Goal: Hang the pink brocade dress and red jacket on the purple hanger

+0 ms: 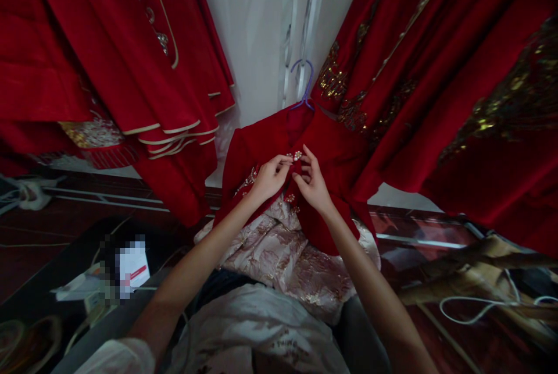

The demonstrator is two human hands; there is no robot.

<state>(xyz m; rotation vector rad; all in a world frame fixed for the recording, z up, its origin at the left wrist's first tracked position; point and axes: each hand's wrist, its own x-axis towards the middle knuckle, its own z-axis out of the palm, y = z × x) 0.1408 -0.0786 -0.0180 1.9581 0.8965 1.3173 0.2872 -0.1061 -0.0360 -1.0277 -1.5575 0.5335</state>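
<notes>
A red jacket [335, 147] with jewelled, flower-shaped buttons hangs in front of me on a purple hanger [306, 86]. At its front opening, my left hand [274, 176] pinches the fabric edge, its fingertips beside the upper flower button [297, 156]. Opposite it, my right hand [313, 185] has its fingers bent around the other front edge, the index finger raised beside that button. What lies under the right fingertips is partly hidden. Lower on the front sits another flower button [290, 198]. Pale pink brocade cloth [300, 252] with a metallic pattern spreads below the jacket, over my lap.
Red garments with pale edging [174, 89] hang at left, and gold-embroidered red garments [414, 71] at right. Behind is a white wall [253, 31] with metal rails. A dark surface [56, 269] holds papers at lower left; wooden pieces and a white cord [466, 319] lie right.
</notes>
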